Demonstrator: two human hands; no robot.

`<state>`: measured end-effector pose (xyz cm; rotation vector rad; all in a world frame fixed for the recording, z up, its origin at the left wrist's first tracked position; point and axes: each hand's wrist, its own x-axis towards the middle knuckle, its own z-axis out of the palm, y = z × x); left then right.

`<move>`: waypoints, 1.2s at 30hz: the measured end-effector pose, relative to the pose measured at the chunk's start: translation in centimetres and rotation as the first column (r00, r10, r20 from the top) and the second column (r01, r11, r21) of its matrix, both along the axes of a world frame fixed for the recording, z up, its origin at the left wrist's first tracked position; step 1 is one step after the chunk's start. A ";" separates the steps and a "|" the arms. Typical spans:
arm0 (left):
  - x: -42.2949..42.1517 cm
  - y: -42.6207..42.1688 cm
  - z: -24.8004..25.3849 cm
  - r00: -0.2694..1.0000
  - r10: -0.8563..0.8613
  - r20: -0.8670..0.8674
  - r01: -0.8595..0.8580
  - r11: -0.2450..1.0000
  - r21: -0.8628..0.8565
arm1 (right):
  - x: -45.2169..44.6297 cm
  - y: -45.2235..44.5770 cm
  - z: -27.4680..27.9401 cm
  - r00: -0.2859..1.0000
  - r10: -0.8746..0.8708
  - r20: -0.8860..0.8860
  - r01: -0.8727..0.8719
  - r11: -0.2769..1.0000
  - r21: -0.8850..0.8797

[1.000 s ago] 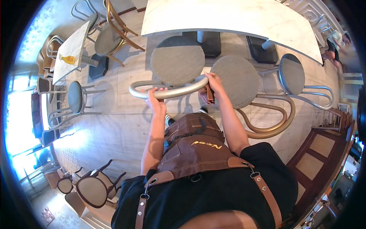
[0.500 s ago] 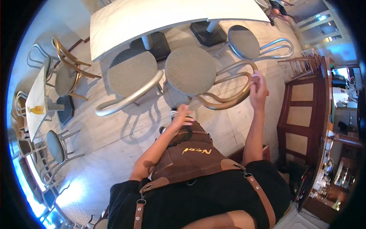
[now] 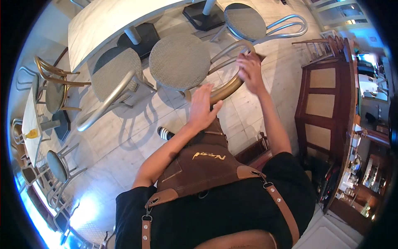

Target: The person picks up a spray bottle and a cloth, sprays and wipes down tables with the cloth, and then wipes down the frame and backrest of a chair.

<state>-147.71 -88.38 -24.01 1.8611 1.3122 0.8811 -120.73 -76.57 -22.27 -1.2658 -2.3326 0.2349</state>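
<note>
A chair with a round grey textured seat (image 3: 180,62) and a bent bronze-coloured back rail (image 3: 229,89) stands right in front of me. My right hand (image 3: 250,74) is closed over the outer bend of that rail, slightly blurred. At the rail's left end, my left hand (image 3: 202,108) reaches out with fingers extended and thumb apart. It overlaps the rail; whether it touches is unclear. Left of this chair is another chair with a silver tube back (image 3: 108,101) and a grey seat (image 3: 114,76).
A long white table (image 3: 107,25) on dark pedestal bases (image 3: 143,41) runs beyond the chairs. Another chair (image 3: 244,23) stands to the upper right. More chairs (image 3: 58,166) and a small table (image 3: 31,112) are at left. A brown panelled counter (image 3: 321,103) borders the right.
My view has shifted, so the furniture sits further left in it. My left hand has risen forward to the rail of the bronze-backed chair. My right hand has come further over the rail.
</note>
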 end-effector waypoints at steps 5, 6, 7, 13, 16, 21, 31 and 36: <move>7.5 4.5 2.9 0.992 -0.010 -0.129 0.008 1.000 -0.017 | 6.5 14.0 -4.7 0.864 0.082 -0.497 -0.312 0.862 -0.400; 8.0 4.5 3.1 0.984 -0.015 -0.175 -0.001 0.996 -0.091 | 6.5 14.8 -4.5 0.893 0.010 -0.449 -0.268 0.813 -0.516; 8.2 4.0 3.0 0.982 -0.009 -0.190 -0.014 0.993 -0.118 | 5.8 14.6 -3.8 0.918 -0.063 -0.393 -0.216 0.751 -0.624; 8.4 4.6 1.5 0.911 0.318 -0.264 -0.293 0.947 0.132 | 1.4 5.2 3.5 0.835 0.479 -0.270 -0.549 0.697 -0.462; 8.5 4.6 1.2 0.861 0.415 -0.294 -0.403 0.909 0.103 | 1.6 7.5 3.6 0.760 0.623 -0.184 -0.643 0.678 -0.357; 8.8 4.4 0.9 0.795 0.490 -0.358 -0.437 0.872 0.222 | 6.4 18.2 -1.7 0.716 0.697 -0.039 -0.672 0.673 -0.309; 8.7 3.8 1.7 0.754 0.549 -0.361 -0.512 0.835 0.201 | 1.7 7.4 1.9 0.782 0.622 0.048 -0.586 0.759 -0.286; 8.6 3.9 1.5 0.763 0.544 -0.349 -0.503 0.839 0.207 | 6.3 11.6 0.2 0.704 0.706 -0.079 -0.700 0.669 -0.249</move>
